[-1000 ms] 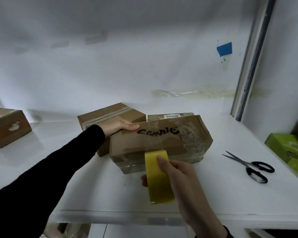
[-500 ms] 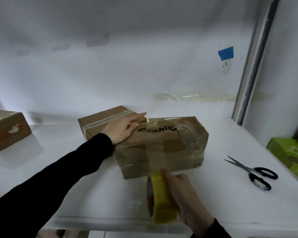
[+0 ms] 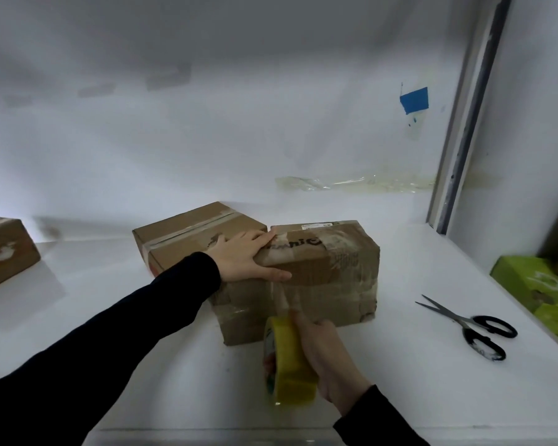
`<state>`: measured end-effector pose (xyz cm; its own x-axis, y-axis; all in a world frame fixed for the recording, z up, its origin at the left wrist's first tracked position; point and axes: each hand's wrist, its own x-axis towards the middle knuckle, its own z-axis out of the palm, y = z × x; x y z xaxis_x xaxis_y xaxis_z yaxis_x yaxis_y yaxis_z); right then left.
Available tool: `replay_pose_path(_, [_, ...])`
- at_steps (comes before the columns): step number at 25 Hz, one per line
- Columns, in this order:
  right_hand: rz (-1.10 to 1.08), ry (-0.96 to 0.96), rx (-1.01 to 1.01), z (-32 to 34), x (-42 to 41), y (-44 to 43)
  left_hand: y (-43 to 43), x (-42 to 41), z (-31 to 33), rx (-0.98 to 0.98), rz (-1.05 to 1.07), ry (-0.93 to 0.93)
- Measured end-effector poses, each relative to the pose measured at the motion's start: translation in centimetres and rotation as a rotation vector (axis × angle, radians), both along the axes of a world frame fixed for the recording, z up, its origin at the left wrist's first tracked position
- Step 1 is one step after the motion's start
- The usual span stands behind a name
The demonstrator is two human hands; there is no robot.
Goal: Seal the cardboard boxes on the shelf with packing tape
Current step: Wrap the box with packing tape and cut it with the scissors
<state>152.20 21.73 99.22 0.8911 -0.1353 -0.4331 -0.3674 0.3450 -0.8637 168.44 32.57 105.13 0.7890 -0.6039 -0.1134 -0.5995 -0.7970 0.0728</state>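
Observation:
A worn cardboard box [image 3: 332, 278] with black handwriting on top lies on the white shelf [image 3: 400, 381]. My left hand [image 3: 245, 257] lies flat on its top left corner, fingers spread, pressing down. My right hand [image 3: 326, 352] grips a yellow roll of packing tape [image 3: 287, 368] in front of the box. A clear strip of tape [image 3: 282, 300] runs from the roll up the box's front face to its top. A second box [image 3: 187, 233], taped along its seam, stands behind on the left, touching the first.
Black-handled scissors [image 3: 471, 326] lie on the shelf to the right. Green cartons [image 3: 535, 284] sit at the far right edge. A third cardboard box [image 3: 4, 249] stands at the far left. A metal upright [image 3: 464, 117] rises at the back right.
My right hand has pulled the roll down and toward me, drawing tape off the box's front. My left hand has gone from gripping the box's top edge to pressing flat on it.

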Motion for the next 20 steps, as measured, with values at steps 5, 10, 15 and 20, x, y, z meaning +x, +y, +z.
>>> replay_pose_path(5, [0.034,-0.116,-0.017,0.3,-1.3,0.0,-0.4,1.2,0.5,-0.114,-0.021,0.061])
replay_pose_path(10, [0.135,-0.333,-0.294,3.1,-4.0,-0.7,-0.5,1.6,2.5,-0.240,-0.072,0.237])
replay_pose_path(15, [0.097,-0.316,-0.557,2.7,-5.2,-1.2,-0.5,1.4,2.7,-0.253,-0.088,0.420])
replay_pose_path(20, [0.046,0.030,-0.550,-0.7,-4.6,-1.3,-0.6,2.1,2.5,-0.369,0.021,0.488])
